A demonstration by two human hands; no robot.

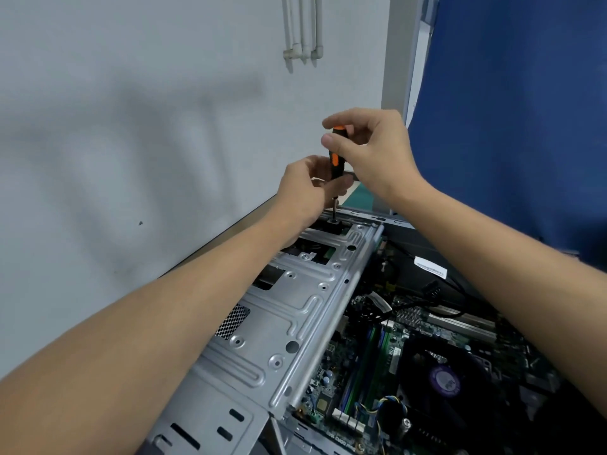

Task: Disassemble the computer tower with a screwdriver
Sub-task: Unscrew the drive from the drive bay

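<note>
Looking down from the head camera, I see the computer tower (210, 418) lying on its side with its open side up, running from the near edge away toward the grey wall (131, 126). Its metal drive cage (295, 307) takes up the left part. To the right of the cage lie the green motherboard (354, 372) and a black cooler fan with a purple sticker (445, 380).

Both bare arms reach over the cage to its far end. The screwdriver (335, 160), with a black and orange handle, stands nearly upright there. Its tip is set on a screw (333, 221) at the cage's far edge.

The right grip (371, 149) is clamped on the top of the handle, with thumb and forefinger pinching it from the right. The left grip (305, 185) is curled round the lower end of the handle, where the shaft begins.

A white label (430, 267) hangs on a black cable inside the case. Beyond the tower, a strip of green mat (358, 195) shows on the surface. A blue partition (509, 126) stands on the right, and white pipes (302, 34) run down the wall.
</note>
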